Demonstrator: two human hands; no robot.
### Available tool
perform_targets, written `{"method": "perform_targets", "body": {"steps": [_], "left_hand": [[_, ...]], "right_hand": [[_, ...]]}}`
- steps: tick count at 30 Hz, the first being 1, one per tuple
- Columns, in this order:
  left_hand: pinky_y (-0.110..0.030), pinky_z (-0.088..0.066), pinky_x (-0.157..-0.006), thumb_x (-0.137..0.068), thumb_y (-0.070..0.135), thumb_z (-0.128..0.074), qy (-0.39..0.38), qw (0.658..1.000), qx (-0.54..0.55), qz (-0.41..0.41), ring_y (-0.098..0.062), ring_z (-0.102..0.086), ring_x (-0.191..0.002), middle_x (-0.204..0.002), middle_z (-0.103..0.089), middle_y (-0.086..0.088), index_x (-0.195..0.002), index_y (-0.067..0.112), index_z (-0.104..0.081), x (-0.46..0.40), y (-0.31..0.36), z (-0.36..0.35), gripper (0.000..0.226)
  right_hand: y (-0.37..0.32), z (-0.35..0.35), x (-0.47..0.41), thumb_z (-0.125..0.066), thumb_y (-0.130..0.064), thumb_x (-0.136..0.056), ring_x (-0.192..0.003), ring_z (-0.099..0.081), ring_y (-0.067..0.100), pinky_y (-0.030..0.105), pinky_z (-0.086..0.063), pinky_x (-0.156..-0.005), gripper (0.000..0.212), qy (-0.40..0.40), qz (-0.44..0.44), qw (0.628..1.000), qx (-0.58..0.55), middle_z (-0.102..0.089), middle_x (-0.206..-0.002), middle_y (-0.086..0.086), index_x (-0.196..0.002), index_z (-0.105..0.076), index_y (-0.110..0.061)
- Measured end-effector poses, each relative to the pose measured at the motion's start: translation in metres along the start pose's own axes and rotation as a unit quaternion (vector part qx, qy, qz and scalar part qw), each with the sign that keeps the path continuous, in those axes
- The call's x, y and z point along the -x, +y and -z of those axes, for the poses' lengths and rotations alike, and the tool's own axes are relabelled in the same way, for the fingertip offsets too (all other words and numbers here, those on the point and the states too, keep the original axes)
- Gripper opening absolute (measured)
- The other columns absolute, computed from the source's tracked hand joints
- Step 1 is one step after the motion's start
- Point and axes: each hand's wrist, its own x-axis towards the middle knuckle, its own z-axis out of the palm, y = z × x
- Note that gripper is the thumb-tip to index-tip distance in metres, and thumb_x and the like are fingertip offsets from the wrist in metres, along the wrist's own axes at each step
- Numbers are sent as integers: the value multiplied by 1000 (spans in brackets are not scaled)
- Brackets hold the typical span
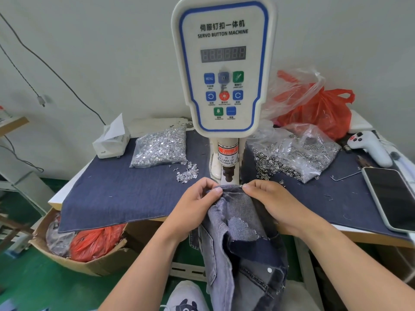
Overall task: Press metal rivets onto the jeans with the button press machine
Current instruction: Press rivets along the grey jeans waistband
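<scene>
The jeans (pixel 238 239) are soft, limp denim, fairly heavy in bulk: most of the garment hangs off the front edge of the surface (pixel 107 196) toward the floor, so its weight will likely drag the cloth back unless the edge is kept taut. The stitched hem at the top is the stiffest part and the sensible place to take hold, close on either side of the spot to be riveted. Both hands do just that. The left hand (pixel 197 198) pinches the hem between thumb and curled fingers; the right hand (pixel 267 198) pinches it just beside, fingers folded over the cloth. The hands sit close together but apart, holding the hem directly below the punch of the button press machine (pixel 224 63), whose label warns about fingers.
</scene>
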Motion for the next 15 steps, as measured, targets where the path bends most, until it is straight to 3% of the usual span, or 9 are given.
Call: {"method": "perform_targets", "body": {"steps": [6,12,15], "left_hand": [[-41,-54,-90,-95,50,-61,-3,1000,-2,3,-13,-66,-90,-98,-73,-8,-92,29,-68,-3,-5,-1,22],[-37,-45,-89,-98,49,-52,-27,998,36,34,-11,-61,-89,-92,-66,7,-89,24,-61,-3,-8,3,28],[-41,-48,-96,-100,51,-49,-32,998,33,33,-12,-63,-97,-100,-67,4,-102,17,-60,-1,-10,3,36]], "right_hand": [[5,1,-3,-62,-42,-98,-86,-69,12,34,-50,-82,26,8,-2,1000,-1,-76,-89,-1,-79,-74,-30],[5,-1,-1,-60,-41,-99,-90,-65,10,35,-46,-87,25,29,-3,999,21,-74,-88,-6,-80,-73,-29],[5,-1,-4,-57,-32,-101,-86,-66,17,36,-47,-81,29,51,-17,999,10,-74,-87,4,-83,-72,-15]]}}
